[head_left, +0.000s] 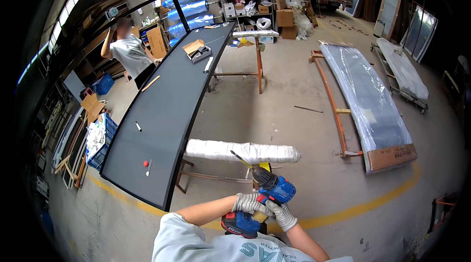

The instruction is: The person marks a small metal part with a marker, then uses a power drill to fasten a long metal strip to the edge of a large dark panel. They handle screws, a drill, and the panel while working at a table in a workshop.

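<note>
A blue and black cordless drill (278, 191) with a long bit is held in front of my body, its tip pointing up and to the left. My left hand (248, 203), in a grey-white work glove, is closed round the drill's grip area. Against the other side of the grip, below the motor housing, my gloved right hand (280, 214) is closed too. The battery (240, 223) sticks out below the left wrist. Left of the drill lies a long dark grey panel (162, 95) with a black edge, apart from both hands.
White-wrapped trestle bars (243, 150) jut out from under the panel. On it lie a red round object (145, 164), a marker (138, 126), a wooden strip (150, 83) and an open box (197, 52). Another person (130, 48) stands beyond it. A wrapped panel (365, 100) rests at right.
</note>
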Motion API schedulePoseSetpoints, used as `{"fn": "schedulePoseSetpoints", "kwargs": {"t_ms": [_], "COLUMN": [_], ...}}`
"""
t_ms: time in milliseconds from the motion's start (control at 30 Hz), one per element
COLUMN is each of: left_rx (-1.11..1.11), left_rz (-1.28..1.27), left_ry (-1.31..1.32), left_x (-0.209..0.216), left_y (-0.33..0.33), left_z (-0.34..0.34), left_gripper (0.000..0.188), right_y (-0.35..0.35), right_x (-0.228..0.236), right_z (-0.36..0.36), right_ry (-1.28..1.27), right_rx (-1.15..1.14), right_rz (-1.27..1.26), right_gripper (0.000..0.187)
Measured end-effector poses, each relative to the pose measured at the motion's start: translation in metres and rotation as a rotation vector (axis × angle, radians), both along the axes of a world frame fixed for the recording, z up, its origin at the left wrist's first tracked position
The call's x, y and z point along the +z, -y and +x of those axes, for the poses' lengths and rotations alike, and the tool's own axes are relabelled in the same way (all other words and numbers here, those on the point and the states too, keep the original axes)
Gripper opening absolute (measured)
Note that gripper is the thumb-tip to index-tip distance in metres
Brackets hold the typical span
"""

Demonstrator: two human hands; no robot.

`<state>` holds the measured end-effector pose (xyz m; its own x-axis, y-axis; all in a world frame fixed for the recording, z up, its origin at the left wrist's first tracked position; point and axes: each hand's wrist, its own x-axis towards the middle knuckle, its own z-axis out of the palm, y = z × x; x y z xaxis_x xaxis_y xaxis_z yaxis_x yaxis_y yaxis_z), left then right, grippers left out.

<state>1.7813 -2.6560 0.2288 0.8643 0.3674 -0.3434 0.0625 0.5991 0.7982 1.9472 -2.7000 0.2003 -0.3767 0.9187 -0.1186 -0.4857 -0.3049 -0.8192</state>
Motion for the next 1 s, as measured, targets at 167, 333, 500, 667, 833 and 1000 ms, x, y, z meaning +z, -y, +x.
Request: {"fn": "schedulePoseSetpoints", "kwargs": {"t_ms": [167,333,500,667,833,1000], "left_rx": [-0.274,-0.128,-0.074,0.055,0.516,0.017], "left_rz": [0.142,0.467,0.696,0.564,0.155,0.761], "left_ry": [-0.116,-0.218,-0.275,-0.353,-0.321,-1.344], "left_x": [-0.007,-0.018,-0.001,0.007,-0.097,-0.113], "left_y": [-0.094,-0.193,-0.316,-0.44,-0.56,-0.644], "left_z": [0.111,0.238,0.309,0.304,0.278,0.268], "left_gripper": [0.03,0.042,0.052,0.046,0.043,0.052], "right_y": [-0.056,-0.164,-0.277,-0.311,-0.383,-0.569], "right_x": [-0.025,-0.023,-0.048,-0.077,-0.11,-0.122], "right_z": [0.088,0.202,0.358,0.498,0.622,0.662], "right_ry": [-0.07,-0.023,0.209,0.392,0.403,0.171], "right_rx": [-0.272,-0.539,-0.796,-1.084,-1.302,-1.139], "right_rz": [-0.098,-0.014,0.012,-0.066,-0.375,-0.245], "right_gripper": [0.054,0.055,0.038,0.034,0.034,0.036]}}
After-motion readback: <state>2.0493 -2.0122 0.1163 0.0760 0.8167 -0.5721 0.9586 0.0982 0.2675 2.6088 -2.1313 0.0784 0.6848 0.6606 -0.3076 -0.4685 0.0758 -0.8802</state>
